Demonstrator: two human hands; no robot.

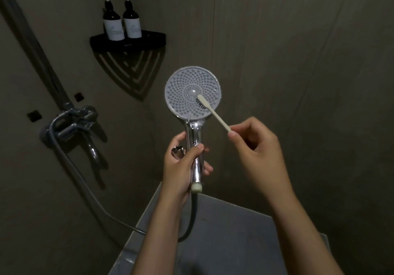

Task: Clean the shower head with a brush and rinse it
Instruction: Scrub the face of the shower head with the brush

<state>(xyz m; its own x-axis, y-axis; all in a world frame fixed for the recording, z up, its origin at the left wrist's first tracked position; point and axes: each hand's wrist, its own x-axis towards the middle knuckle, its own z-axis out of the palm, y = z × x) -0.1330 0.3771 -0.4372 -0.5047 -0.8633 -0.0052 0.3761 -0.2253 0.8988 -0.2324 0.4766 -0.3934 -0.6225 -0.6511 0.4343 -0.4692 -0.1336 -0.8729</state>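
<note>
A chrome hand shower head (181,91) with a round grey nozzle face is held upright, its face turned toward me. My left hand (181,163) grips its shiny handle just above the hose joint. A cream toothbrush (215,113) lies across the face, its dark bristles pressed on the nozzles just right of the centre button. My right hand (258,153) pinches the end of the brush handle between thumb and fingers, to the right of the shower handle.
The grey hose (85,189) loops down from the handle and runs left to the chrome wall mixer tap (72,125). A black corner shelf (128,40) carries two dark pump bottles (121,18). A grey flat surface (223,242) lies below my arms. Dark walls surround everything.
</note>
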